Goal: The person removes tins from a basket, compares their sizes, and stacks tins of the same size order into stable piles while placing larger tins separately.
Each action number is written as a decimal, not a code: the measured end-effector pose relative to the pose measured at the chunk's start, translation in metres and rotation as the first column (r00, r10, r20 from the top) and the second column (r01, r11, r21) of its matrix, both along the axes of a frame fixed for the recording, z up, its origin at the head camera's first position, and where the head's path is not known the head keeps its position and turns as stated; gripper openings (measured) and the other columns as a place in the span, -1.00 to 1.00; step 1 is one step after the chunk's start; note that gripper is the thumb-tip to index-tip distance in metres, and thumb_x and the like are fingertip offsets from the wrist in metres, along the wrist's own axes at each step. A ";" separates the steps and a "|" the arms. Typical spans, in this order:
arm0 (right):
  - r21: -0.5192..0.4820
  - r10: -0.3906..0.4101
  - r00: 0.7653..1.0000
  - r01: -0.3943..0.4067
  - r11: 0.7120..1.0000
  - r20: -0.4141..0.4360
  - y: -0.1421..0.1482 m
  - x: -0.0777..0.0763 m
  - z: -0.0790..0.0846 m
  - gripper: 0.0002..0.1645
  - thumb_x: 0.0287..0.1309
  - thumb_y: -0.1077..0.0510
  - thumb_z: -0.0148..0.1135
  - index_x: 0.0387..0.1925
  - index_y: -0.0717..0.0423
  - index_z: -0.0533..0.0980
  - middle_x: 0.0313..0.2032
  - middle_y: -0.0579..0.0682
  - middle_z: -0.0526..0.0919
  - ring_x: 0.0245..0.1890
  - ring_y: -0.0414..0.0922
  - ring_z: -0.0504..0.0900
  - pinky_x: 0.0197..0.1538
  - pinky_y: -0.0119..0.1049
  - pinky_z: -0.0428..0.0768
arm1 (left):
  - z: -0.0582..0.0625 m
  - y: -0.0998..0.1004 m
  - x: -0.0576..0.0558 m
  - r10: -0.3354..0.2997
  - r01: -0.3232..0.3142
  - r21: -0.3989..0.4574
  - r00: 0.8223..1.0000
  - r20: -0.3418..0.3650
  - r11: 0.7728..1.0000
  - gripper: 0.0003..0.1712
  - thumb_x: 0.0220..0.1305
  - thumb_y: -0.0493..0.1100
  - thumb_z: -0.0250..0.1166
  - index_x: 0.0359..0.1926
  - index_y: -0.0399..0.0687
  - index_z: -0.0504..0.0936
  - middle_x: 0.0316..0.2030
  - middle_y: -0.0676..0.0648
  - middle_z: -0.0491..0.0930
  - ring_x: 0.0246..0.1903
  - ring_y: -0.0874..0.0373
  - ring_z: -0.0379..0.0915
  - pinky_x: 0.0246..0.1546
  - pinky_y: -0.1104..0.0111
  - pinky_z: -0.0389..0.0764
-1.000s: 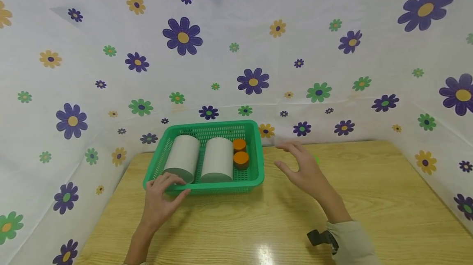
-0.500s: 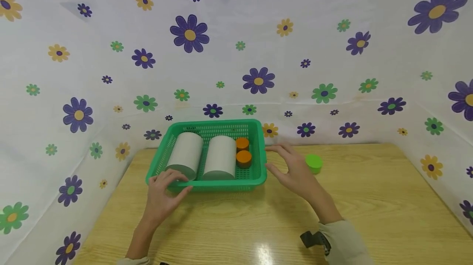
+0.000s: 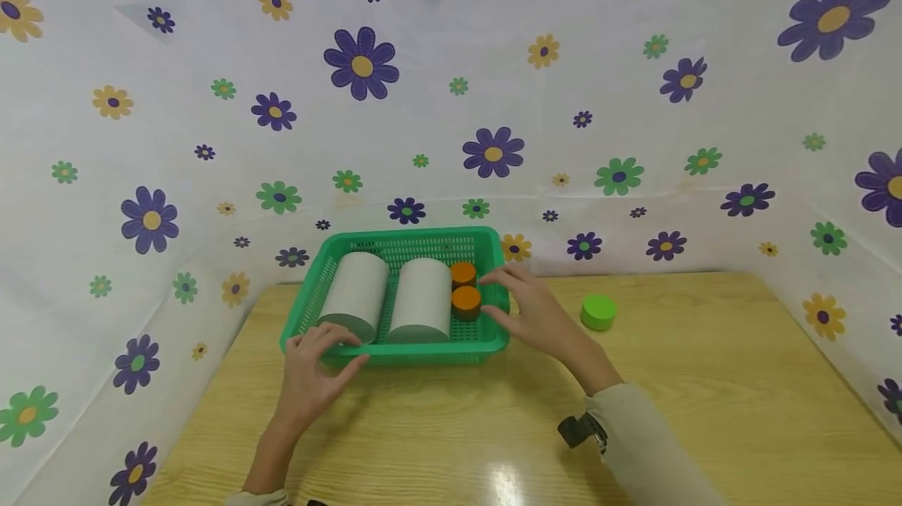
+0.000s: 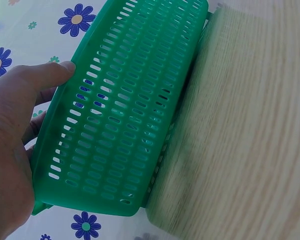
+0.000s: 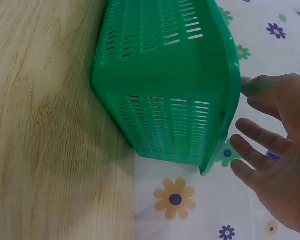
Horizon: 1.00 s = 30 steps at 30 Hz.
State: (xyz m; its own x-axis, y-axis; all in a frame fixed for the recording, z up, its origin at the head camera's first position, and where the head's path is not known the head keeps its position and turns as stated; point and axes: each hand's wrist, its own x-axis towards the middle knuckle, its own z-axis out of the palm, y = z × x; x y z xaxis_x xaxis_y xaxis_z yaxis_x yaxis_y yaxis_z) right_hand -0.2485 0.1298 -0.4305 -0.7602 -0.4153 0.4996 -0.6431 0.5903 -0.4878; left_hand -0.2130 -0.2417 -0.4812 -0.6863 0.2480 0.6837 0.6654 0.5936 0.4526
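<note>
A green plastic basket [image 3: 430, 352] with slotted walls stands on the table. My left hand [image 3: 310, 377] holds its front rim near the left corner, thumb outside and fingers over the edge; the left wrist view shows that thumb [image 4: 67, 70] at the rim. Inside lie two big white cylinders, the left one [image 3: 358, 290] and the right one [image 3: 423, 294]. Right of them are two short orange cylinders, one in back [image 3: 463, 272] and one in front [image 3: 466, 299]. My right hand [image 3: 539, 318] reaches over the right rim, fingers apart and unclosed, fingertips close beside the orange cylinders.
A short bright green cylinder [image 3: 598, 312] stands on the wooden table [image 3: 705, 381], right of my right hand. Behind the table and along its sides hangs a white sheet [image 3: 423, 130] with printed flowers. A dark strap device [image 3: 581, 430] is on my right wrist.
My right hand has moved left, from beside the green cylinder to over the basket's right rim. The green cylinder has come into full view. My left hand stays at the front rim.
</note>
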 end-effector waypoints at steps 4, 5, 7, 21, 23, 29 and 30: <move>0.071 -0.003 1.000 0.003 0.997 0.002 -0.007 -0.007 0.001 -0.58 0.24 0.16 0.46 0.11 0.10 0.61 0.12 0.06 0.59 0.15 0.03 0.54 0.22 -0.01 0.54 | 0.000 -0.001 0.000 0.003 -0.003 -0.002 1.000 -0.001 1.000 -0.68 -0.03 -0.26 0.63 -0.24 0.01 0.72 -0.25 0.12 0.65 -0.16 0.13 0.51 -0.08 0.02 0.09; 0.090 -0.003 1.000 0.003 0.996 -0.002 -0.008 -0.009 0.001 -0.58 0.23 0.16 0.47 0.11 0.09 0.60 0.12 0.06 0.59 0.16 0.03 0.54 0.22 -0.02 0.54 | 0.000 -0.001 0.000 0.004 -0.004 -0.002 1.000 0.000 1.000 -0.69 -0.03 -0.26 0.63 -0.24 0.01 0.72 -0.25 0.12 0.65 -0.16 0.13 0.51 -0.07 0.02 0.09; 0.119 0.002 1.000 -0.002 0.993 -0.003 -0.011 -0.012 0.001 -0.58 0.22 0.17 0.48 0.10 0.12 0.61 0.11 0.06 0.60 0.14 0.03 0.54 0.20 -0.03 0.55 | -0.001 -0.001 0.000 0.007 -0.007 -0.002 1.000 0.004 1.000 -0.69 -0.03 -0.25 0.63 -0.24 0.01 0.72 -0.25 0.12 0.66 -0.16 0.13 0.51 -0.07 0.02 0.09; 0.318 0.027 0.999 -0.038 0.947 0.040 -0.025 -0.030 0.005 -0.54 0.25 0.15 0.45 0.15 0.18 0.60 0.06 0.11 0.59 0.04 0.04 0.56 0.13 -0.07 0.56 | -0.003 -0.001 -0.001 0.010 -0.010 -0.005 1.000 0.003 1.000 -0.68 -0.03 -0.25 0.63 -0.25 0.02 0.72 -0.25 0.13 0.66 -0.16 0.13 0.51 -0.08 0.03 0.08; 0.348 0.033 0.999 -0.043 0.937 0.034 -0.027 -0.033 0.005 -0.52 0.25 0.14 0.46 0.16 0.19 0.59 0.05 0.13 0.59 0.03 0.06 0.55 0.11 -0.06 0.56 | -0.003 0.000 -0.001 0.013 -0.013 -0.004 1.000 0.002 1.000 -0.68 -0.04 -0.25 0.63 -0.25 0.03 0.72 -0.25 0.13 0.66 -0.16 0.13 0.51 -0.08 0.03 0.09; 0.418 0.040 0.999 -0.045 0.907 0.019 -0.032 -0.040 0.004 -0.52 0.24 0.11 0.46 0.14 0.19 0.59 0.06 0.15 0.60 0.00 0.08 0.52 0.09 -0.06 0.55 | -0.002 0.000 -0.001 0.014 -0.014 -0.003 1.000 0.000 1.000 -0.69 -0.04 -0.25 0.63 -0.25 0.03 0.72 -0.26 0.13 0.66 -0.16 0.12 0.51 -0.09 0.04 0.08; 0.428 0.042 0.999 -0.044 0.903 0.014 -0.033 -0.041 0.003 -0.53 0.24 0.11 0.46 0.14 0.18 0.60 0.06 0.15 0.60 0.00 0.09 0.52 0.09 -0.06 0.54 | -0.002 -0.001 -0.001 0.014 -0.014 -0.003 1.000 0.000 1.000 -0.69 -0.04 -0.25 0.63 -0.25 0.02 0.72 -0.26 0.13 0.66 -0.16 0.12 0.51 -0.08 0.04 0.09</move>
